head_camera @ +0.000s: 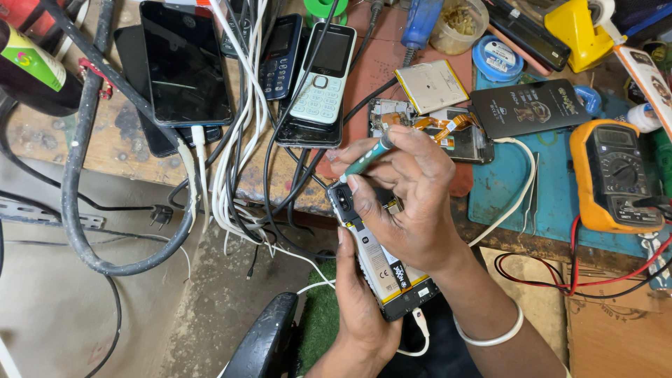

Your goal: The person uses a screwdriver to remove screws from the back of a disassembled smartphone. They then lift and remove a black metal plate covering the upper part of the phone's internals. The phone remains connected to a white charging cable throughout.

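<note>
Teal screwdriver [367, 161] in right hand [413, 203]

Soft, even daylight fills the sharp picture, shadows are weak, and the black smartphone [185, 63] screen shows slight glare.

This is a small phone repair workshop. A worn, scarred wooden bench [105, 143] is crowded with handsets: a black touchscreen smartphone [183, 63] on a charging lead, a white keypad phone [323, 75] and a dark blue keypad phone [281, 56]. A tangle of white and black cables [238, 147] hangs over the bench edge. On a blue rubber work mat [507, 185] sits an orange-cased multimeter [610, 175] with red and black leads, near a loose silver flat battery [430, 85], an opened phone body with an orange flex ribbon [448, 129] and a blue spool of solder wire [495, 57].
</note>
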Demonstrator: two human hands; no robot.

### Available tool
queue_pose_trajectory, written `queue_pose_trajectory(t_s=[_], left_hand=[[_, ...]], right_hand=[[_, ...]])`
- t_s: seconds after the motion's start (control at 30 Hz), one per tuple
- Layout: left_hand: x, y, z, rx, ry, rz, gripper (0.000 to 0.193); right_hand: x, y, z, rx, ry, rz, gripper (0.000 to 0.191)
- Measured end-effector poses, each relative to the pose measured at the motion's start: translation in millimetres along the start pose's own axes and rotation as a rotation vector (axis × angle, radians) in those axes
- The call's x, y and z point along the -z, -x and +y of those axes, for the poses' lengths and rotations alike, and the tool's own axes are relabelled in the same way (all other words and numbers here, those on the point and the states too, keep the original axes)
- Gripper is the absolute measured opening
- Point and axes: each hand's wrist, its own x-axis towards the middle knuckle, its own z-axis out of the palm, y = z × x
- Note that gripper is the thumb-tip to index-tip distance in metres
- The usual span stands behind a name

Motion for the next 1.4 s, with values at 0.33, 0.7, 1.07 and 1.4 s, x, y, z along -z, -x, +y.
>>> queue_pose_trajectory(t_s=[0.33,0.7,1.07,1.4], left_hand=[[-3.8,5.4,5.6,-0.006,-0.046,0.011,0.059],[-5.9,8.6,5.0,-0.002,-0.019,0.007,0.059],[-4.4,10.4,4.6,-0.012,-0.004,0.01,0.059],[-8.2,15.1,4.9,-0.016,-0.023,0.004,0.06]], right_hand=[[-4.0,-3.0,-3.9,0.013,0.008,0.003,0.074],[-2.9,-4.6,-6.9,0.03,0.047,-0.016,0.078],[-4.1,-3.8,-6.9,0.072,0.048,-0.048,0.076],[-1.1,-4.7,-11.3,0.081,-0.023,-0.052,0.07]])
